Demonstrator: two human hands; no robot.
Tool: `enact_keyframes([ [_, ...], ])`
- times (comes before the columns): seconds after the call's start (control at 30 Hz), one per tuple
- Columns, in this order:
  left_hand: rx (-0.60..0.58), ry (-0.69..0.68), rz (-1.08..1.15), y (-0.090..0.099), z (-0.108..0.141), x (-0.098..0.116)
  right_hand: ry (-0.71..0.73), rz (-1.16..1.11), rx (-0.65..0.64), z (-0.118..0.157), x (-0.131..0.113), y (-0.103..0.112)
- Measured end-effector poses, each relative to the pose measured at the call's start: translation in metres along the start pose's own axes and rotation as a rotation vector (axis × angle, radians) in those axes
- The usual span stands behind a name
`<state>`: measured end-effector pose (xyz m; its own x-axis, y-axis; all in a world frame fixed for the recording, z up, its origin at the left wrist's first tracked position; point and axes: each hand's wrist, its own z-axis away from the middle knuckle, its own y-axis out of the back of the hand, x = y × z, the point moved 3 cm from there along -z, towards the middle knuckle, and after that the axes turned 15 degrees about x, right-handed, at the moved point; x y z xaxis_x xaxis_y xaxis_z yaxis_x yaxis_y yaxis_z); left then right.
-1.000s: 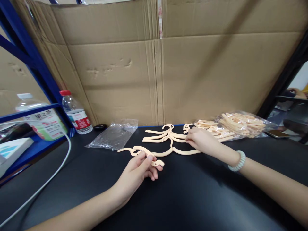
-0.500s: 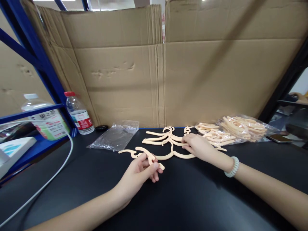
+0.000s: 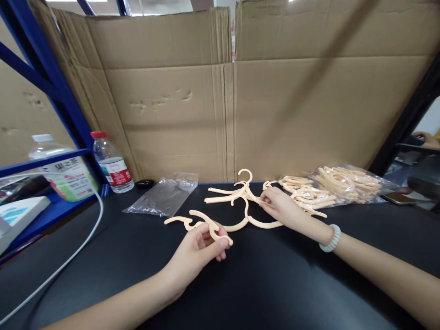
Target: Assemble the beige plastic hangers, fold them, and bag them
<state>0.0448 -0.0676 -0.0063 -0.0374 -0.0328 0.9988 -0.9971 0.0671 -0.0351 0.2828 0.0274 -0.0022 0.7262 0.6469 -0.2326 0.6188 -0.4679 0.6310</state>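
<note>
My left hand [image 3: 201,250] is closed around a cream plastic hanger part [image 3: 202,218], a curved piece with a hook-like bend, held above the black table. Out to the right, my right hand [image 3: 283,208] pinches one arm of a cream clothes hanger [image 3: 253,197]; this hanger's hook stands raised toward the cardboard. Between the hands lies another cream hanger [image 3: 264,224] with curved arms, its left part behind my left fingers. A further curved hanger part [image 3: 177,220] shows just beyond my left hand. Several straight arms [image 3: 220,199] lie left of the pinched hanger.
Transparent bags of cream hanger parts [image 3: 347,183] lie at the back right, near a phone [image 3: 398,198]. A flat plastic bag [image 3: 163,195] is at the back left, beside a red-capped bottle [image 3: 117,172]. A white cable [image 3: 75,256] crosses the left side. Cardboard [image 3: 172,114] walls the back.
My right hand has tilted the pinched hanger so that its hook rises from the table. The part in my left hand has turned slightly and shifted a little left.
</note>
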Motion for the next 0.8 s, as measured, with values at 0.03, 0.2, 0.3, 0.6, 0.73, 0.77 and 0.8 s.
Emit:
enact_keyframes([
  [0.03,0.001,0.001,0.0,0.0,0.0,0.0,-0.024,-0.028,0.014,-0.001,0.001,0.001],
  [0.2,0.001,0.017,-0.003,-0.001,0.0,0.001,-0.137,-0.124,0.058,-0.005,0.004,0.008],
  [0.3,0.013,0.027,0.006,-0.002,0.0,0.003,-0.264,-0.244,0.124,-0.007,0.009,0.01],
  [0.6,0.007,0.018,-0.006,-0.002,0.002,0.004,-0.54,-0.822,0.492,-0.019,0.007,0.032],
  [0.73,0.004,0.025,-0.01,-0.002,0.002,0.004,-0.602,-0.999,0.599,-0.022,0.012,0.041],
  [0.77,0.006,0.029,-0.011,-0.002,0.002,0.004,-0.615,-1.027,0.627,-0.023,0.015,0.043],
  [0.8,0.009,0.032,-0.012,-0.002,0.001,0.005,-0.628,-1.048,0.648,-0.024,0.019,0.046],
])
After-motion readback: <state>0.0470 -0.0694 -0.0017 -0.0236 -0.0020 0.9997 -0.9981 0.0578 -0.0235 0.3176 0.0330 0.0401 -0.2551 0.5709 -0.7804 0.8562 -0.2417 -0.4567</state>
